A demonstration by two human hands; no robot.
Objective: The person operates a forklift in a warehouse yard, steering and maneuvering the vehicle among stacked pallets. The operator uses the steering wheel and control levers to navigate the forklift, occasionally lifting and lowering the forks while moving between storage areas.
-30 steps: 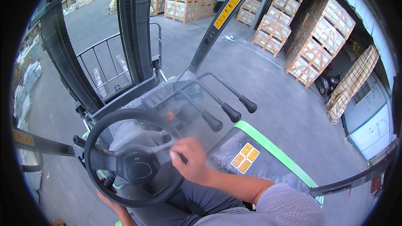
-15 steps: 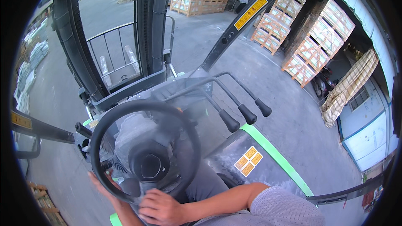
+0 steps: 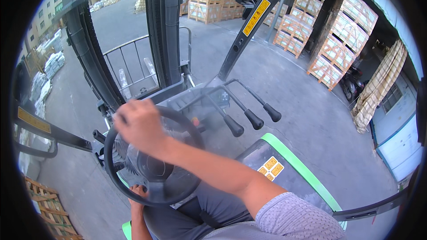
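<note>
A black steering wheel [image 3: 200, 135] stands in front of me. My right hand [image 3: 141, 126] is closed at the upper left of its rim, with my forearm reaching across the wheel; the exact grip under the palm is hidden. At the lower left of the rim, my left hand [image 3: 138, 193] has its fingers curled around the wheel. Right of the wheel, untouched, rise three control levers with black knobs [image 3: 254, 119].
Beyond the wheel stands the forklift mast [image 3: 164, 31], with forks [image 3: 124, 83] behind a guard rail. Stacked wooden crates [image 3: 340, 40] line the far right, near a tan curtain [image 3: 378, 86]. White sacks [image 3: 54, 64] lie at left; wooden pallets [image 3: 50, 209] sit at lower left.
My right hand has gone from the bottom of the wheel to its upper left. My left hand, earlier spread beside the rim, is now curled on it. The surroundings have shifted slightly in view.
</note>
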